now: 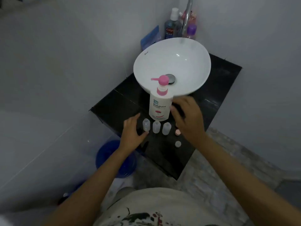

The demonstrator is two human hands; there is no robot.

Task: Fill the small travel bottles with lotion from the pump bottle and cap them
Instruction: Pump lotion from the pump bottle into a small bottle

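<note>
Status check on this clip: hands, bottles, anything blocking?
Left hand open, thumb at leftmost travel bottle. Right hand open beside pump bottle. Three bottles uncapped; loose caps beside. Nothing blocking.

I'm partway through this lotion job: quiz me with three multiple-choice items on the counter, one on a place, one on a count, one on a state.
1. Where does the white pump bottle with the pink pump stand?
A. inside the basin
B. on the black counter behind the small bottles
C. on the floor

2. How many small translucent travel bottles stand in the row?
A. two
B. three
C. five

3. What state are those bottles in?
A. capped
B. lying on their sides
C. upright and uncapped

Answers:
1 B, it stands on the black counter, in front of the white round basin.
2 B, three stand side by side.
3 C, their necks look open, and two loose caps lie to their right.
</note>
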